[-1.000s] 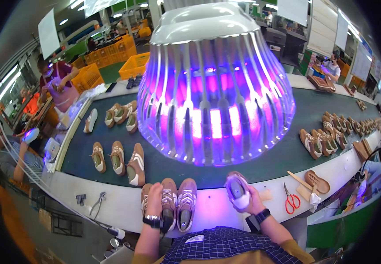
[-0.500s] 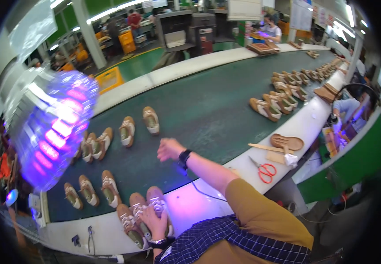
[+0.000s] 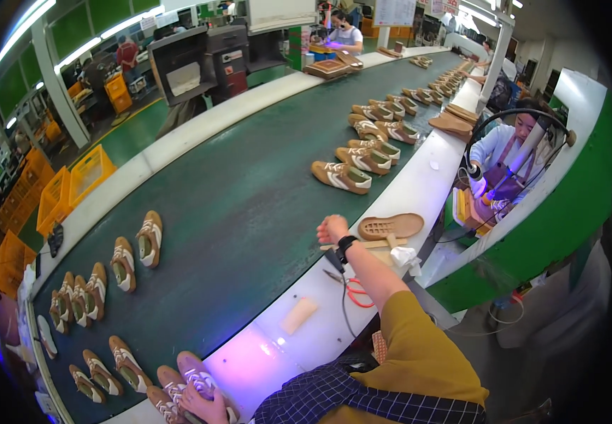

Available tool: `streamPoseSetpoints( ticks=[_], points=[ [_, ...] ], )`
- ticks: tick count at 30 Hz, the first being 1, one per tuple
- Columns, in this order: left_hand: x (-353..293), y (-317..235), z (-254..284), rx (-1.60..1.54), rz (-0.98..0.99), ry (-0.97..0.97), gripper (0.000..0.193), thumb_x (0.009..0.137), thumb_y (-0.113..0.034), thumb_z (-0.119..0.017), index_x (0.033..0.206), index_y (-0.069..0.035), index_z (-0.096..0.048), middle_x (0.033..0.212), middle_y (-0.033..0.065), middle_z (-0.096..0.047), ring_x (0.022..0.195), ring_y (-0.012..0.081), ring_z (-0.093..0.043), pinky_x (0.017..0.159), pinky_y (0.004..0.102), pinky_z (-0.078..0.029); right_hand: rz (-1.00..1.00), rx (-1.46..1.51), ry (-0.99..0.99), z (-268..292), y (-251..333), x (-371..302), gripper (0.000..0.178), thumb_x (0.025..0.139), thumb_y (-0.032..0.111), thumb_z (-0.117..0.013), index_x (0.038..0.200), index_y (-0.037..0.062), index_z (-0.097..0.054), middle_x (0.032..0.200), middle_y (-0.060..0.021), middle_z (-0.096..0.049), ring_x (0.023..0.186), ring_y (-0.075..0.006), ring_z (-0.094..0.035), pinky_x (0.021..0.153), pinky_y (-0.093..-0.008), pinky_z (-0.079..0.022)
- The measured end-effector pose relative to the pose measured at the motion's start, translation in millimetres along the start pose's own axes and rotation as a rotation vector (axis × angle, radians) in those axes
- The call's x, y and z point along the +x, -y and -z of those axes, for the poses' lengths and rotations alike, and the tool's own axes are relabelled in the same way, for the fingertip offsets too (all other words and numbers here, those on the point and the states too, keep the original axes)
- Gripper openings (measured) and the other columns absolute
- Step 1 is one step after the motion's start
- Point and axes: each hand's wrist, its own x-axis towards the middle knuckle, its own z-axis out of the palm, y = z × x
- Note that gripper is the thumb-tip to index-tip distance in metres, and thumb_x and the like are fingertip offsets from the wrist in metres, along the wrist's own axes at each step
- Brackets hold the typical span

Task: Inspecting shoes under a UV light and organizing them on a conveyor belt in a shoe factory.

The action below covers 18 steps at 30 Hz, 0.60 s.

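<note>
At the lower left, my left hand [image 3: 206,404] grips a brown sneaker [image 3: 191,366] with pale laces from above. Another sneaker [image 3: 170,380] stands against it on the white ledge, partly covered by the hand. My right arm reaches forward over the ledge, a dark band round the wrist. Its hand [image 3: 333,229] is a loose fist at the belt's near edge, nothing visible in it. Beside that fist lie a tan shoe sole [image 3: 391,226] and a flat wooden stick [image 3: 373,244]. Red-handled scissors [image 3: 360,292] are partly hidden under my right forearm.
The green conveyor belt [image 3: 228,177] carries sneakers [image 3: 152,239] at left and a row [image 3: 341,177] at right. A crumpled white wad [image 3: 406,260] and a tan strip [image 3: 299,315] lie on the ledge. A co-worker [image 3: 511,152] sits behind a green panel [image 3: 532,244].
My view has swung to the right. My right hand has moved right, from over the belt toward the sole and scissors. The left hand stays on the sneaker.
</note>
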Motion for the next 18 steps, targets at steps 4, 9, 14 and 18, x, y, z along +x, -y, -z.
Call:
streamPoseSetpoints(
  ticks=[4,9,14,18],
  points=[
    [10.3,-22.7,10.7,0.027,0.064,0.013,0.059,0.068,-0.035,-0.068,0.115,-0.001,-0.056,0.109,0.0248,-0.057,0.106,0.0422,-0.047,0.1,0.0507,-0.028,0.32,-0.221,-0.304,70.1,58.7,45.9,0.019,0.086,0.021,-0.046,0.087,0.0041,-0.055,0.072,-0.0116,-0.062,0.054,-0.024,-0.059,0.05,-0.0368,-0.05],
    [18.2,-30.2,0.1,0.027,0.12,0.077,0.058,0.071,-0.033,-0.065,0.118,-0.001,-0.055,0.112,0.025,-0.055,0.108,0.0409,-0.047,0.1,0.0487,-0.029,0.439,-0.839,-0.618,110.8,111.1,100.8,0.038,0.072,0.023,-0.061,0.101,-0.001,-0.056,0.098,-0.0257,-0.063,0.095,-0.0389,-0.06,0.086,-0.0432,-0.046],
    [14.6,-2.4,-23.3,0.063,0.083,0.036,0.072,0.063,-0.035,-0.07,0.123,0.0,-0.05,0.115,0.0256,-0.054,0.109,0.0412,-0.047,0.098,0.0463,-0.034,0.439,-0.982,-0.516,112.4,129.2,147.2,0.043,0.07,0.022,-0.065,0.105,-0.0023,-0.054,0.107,-0.024,-0.06,0.107,-0.0363,-0.055,0.093,-0.0439,-0.042],
    [21.5,-23.7,-14.8,-0.011,0.141,0.051,0.073,0.062,-0.036,-0.071,0.122,0.002,-0.05,0.116,0.0277,-0.052,0.111,0.0426,-0.045,0.099,0.0486,-0.032,0.447,-1.162,-0.418,91.4,129.5,158.6,0.046,0.07,0.024,-0.067,0.108,0.0014,-0.056,0.114,-0.0204,-0.058,0.114,-0.0331,-0.05,0.099,-0.0444,-0.036]
  ],
)
